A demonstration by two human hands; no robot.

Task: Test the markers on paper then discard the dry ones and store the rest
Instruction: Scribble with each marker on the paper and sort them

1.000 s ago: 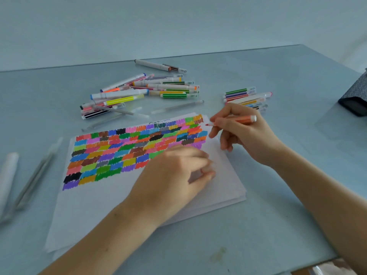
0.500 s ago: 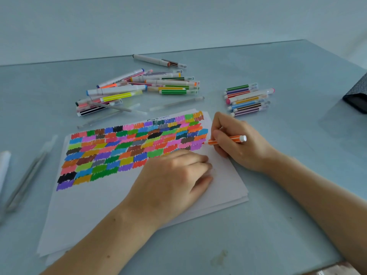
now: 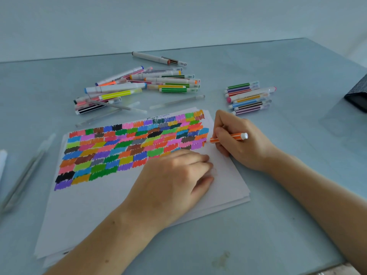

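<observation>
My right hand (image 3: 238, 141) grips an orange striped marker (image 3: 235, 137), its tip touching the white paper stack (image 3: 95, 207) at the right end of the coloured scribble patches (image 3: 127, 147). My left hand (image 3: 174, 183) rests on the paper below the patches, fingers loosely curled, holding the sheet down. A large loose pile of markers (image 3: 139, 86) lies beyond the paper. A smaller group of markers (image 3: 248, 98) lies to the right of it, just beyond my right hand.
A single white marker (image 3: 156, 58) lies farthest back. Clear pens (image 3: 176, 101) lie between pile and paper, and more grey pens (image 3: 23, 175) lie at the left edge. A dark pouch (image 3: 357, 94) sits at the right edge of the blue-grey table (image 3: 278, 235).
My right hand has lowered the orange marker from above the paper's top corner to the right end of the patches, where the tip now touches. My left hand stays pressed on the paper.
</observation>
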